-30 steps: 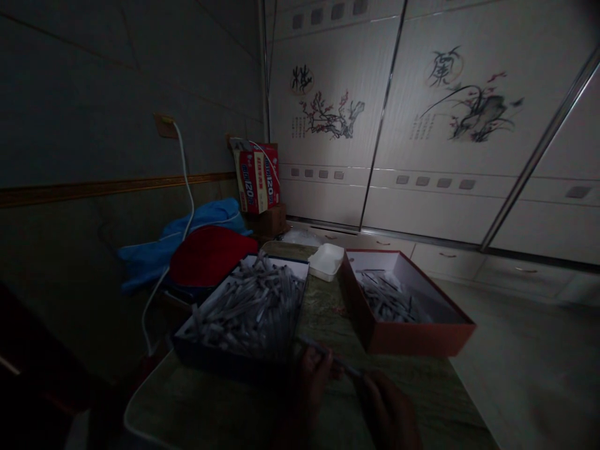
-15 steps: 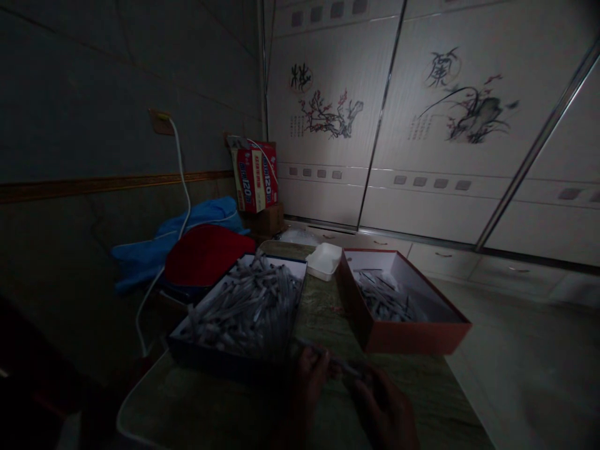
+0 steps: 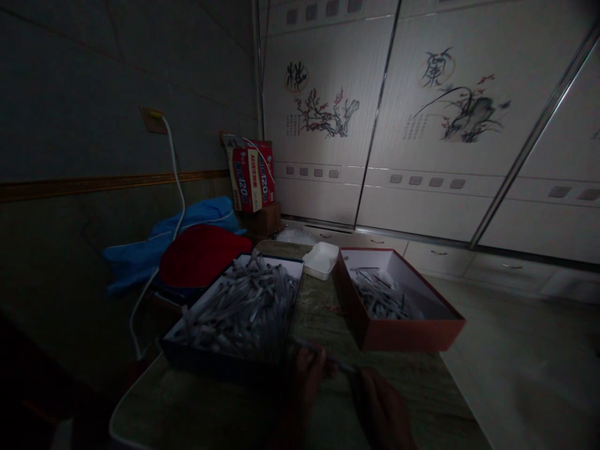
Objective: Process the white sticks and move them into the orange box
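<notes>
Both my hands are low in the dim foreground over a greenish table (image 3: 225, 406). My left hand (image 3: 307, 381) and my right hand (image 3: 382, 409) are closed on the two ends of a thin grey stick-like piece (image 3: 335, 360) held between them. Just ahead of my left hand stands a dark box (image 3: 220, 362) heaped with several similar grey pieces (image 3: 244, 309). To the right, a red box (image 3: 407, 334) holds a smaller pile of the same pieces (image 3: 379, 300).
A small white tray (image 3: 321, 259) sits between the boxes at the back. A red cushion (image 3: 199, 253) and blue cloth (image 3: 140, 250) lie left. A white cable (image 3: 175, 181) hangs from a wall socket. A red carton (image 3: 250, 175) stands before painted wardrobe doors (image 3: 422, 125).
The view has drifted slightly, so everything sits a little further left. My hands stay on the thin piece and have shifted a little left with it.
</notes>
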Demonstrator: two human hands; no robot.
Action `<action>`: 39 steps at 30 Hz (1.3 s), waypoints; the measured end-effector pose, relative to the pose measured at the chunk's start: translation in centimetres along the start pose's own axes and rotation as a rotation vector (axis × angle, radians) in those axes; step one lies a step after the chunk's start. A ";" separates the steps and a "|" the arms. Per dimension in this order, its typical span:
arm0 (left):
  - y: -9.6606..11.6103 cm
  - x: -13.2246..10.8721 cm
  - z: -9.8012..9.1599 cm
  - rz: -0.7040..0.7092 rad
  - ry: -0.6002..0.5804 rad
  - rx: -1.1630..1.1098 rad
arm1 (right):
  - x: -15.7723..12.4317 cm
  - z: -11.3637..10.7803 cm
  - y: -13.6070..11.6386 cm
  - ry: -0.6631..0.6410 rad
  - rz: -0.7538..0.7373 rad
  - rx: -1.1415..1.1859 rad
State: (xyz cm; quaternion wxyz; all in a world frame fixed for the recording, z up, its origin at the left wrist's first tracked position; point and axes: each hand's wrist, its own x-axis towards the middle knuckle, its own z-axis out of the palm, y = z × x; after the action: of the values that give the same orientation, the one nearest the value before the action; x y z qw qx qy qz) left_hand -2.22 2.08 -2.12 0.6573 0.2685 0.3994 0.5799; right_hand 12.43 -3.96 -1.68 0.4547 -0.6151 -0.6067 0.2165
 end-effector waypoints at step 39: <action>0.2 0.1 0.2 -0.012 0.063 0.009 | -0.5 0.3 -0.2 0.090 -0.022 -0.001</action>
State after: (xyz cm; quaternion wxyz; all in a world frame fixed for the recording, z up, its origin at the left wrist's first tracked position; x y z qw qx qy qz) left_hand -2.21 2.19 -1.87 0.6467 0.2506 0.4241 0.5823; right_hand 11.97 -4.36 -1.78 0.4836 -0.6179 -0.5923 0.1832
